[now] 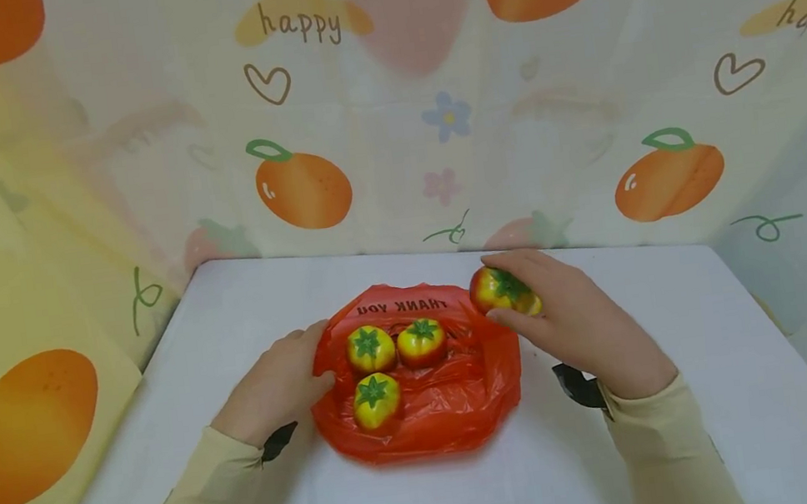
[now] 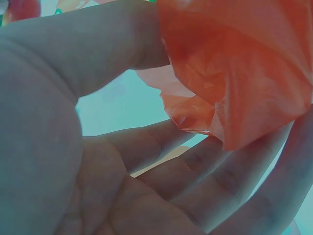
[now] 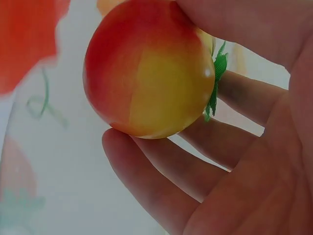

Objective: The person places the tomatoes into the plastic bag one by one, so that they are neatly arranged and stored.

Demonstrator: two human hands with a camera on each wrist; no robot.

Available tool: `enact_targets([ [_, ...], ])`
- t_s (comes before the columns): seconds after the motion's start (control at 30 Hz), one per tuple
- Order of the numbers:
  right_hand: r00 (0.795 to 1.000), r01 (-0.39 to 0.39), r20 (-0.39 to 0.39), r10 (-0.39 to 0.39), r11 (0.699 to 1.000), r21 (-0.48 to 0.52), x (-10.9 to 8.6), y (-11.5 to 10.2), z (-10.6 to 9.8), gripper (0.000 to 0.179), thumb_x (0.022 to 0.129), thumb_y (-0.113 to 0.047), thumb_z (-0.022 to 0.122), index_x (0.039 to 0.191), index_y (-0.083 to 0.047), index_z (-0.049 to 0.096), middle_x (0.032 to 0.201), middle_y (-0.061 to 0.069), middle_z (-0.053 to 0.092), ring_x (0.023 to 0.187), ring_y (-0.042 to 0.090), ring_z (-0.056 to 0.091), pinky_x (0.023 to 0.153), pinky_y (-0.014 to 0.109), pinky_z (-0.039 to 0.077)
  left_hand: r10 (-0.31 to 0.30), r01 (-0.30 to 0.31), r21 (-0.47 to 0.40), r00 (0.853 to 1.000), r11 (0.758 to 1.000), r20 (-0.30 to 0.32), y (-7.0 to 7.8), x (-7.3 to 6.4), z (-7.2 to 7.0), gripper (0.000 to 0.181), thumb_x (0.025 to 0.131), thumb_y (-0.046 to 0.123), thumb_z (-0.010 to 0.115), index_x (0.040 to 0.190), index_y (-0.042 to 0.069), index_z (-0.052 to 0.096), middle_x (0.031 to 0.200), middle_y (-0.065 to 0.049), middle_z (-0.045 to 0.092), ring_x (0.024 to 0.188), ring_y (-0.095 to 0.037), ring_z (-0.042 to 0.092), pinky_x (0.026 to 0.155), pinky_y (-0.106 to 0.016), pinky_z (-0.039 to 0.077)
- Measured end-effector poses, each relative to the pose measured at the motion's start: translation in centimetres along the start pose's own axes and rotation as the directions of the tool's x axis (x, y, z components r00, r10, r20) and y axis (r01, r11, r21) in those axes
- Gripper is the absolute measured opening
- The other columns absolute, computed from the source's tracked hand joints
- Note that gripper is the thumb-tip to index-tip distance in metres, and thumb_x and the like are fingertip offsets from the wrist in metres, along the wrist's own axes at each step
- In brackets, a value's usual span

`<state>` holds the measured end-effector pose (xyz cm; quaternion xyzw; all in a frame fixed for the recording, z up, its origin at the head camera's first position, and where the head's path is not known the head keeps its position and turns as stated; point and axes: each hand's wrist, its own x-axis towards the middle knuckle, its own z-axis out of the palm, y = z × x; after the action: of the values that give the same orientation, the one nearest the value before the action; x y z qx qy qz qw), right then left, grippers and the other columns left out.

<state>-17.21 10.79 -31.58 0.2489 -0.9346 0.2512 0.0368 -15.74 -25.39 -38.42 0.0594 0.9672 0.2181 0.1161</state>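
Observation:
A red plastic bag [image 1: 439,416] with mirrored "THANK YOU" lettering lies spread on the white table. Three red-and-yellow toy tomatoes with green leaf caps sit on or in it: a left one [image 1: 371,349], a right one [image 1: 422,343] and a front one [image 1: 377,401]. My left hand [image 1: 280,385] holds the bag's left edge, the red film [image 2: 239,68] lying between thumb and curved fingers. Over the bag's far right corner, my right hand [image 1: 569,307] grips another toy tomato [image 3: 151,73] between thumb and fingertips, its leaf cap facing the palm.
The white table [image 1: 419,502] extends around the bag on every side. Behind it hangs a fruit-patterned cloth [image 1: 392,161], which also runs down the left and right sides. Dark straps [image 1: 579,386] show at both wrists.

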Motion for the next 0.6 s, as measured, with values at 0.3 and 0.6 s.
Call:
enact_targets([
  [0.3,0.987,0.067,0.150,-0.063,0.998,-0.021,1.0,-4.7,3.9,0.066,0.097,-0.036,0.082,0.157,-0.023,0.057,0.157,0.002,0.058,0.142,0.026,0.059,0.117,0.049,0.055,0.016,-0.016,0.021,1.000,1.000,-0.013,0.0,-0.1,-0.1,0.071,0.098,0.020,0.074,0.161,0.003,0.046,0.147,-0.020,0.066,0.125,-0.036,0.065,0.103,-0.058,0.061],
  [0.6,0.953,0.063,0.301,-0.048,0.997,-0.040,0.3,-5.4,7.6,0.062,0.097,-0.037,0.082,0.154,-0.025,0.060,0.155,0.000,0.061,0.142,0.021,0.059,0.110,0.044,0.060,0.011,-0.011,0.012,1.000,1.000,-0.005,0.3,-0.2,-0.2,0.072,0.098,0.020,0.075,0.161,0.002,0.045,0.149,-0.021,0.065,0.129,-0.038,0.064,0.103,-0.058,0.062],
])
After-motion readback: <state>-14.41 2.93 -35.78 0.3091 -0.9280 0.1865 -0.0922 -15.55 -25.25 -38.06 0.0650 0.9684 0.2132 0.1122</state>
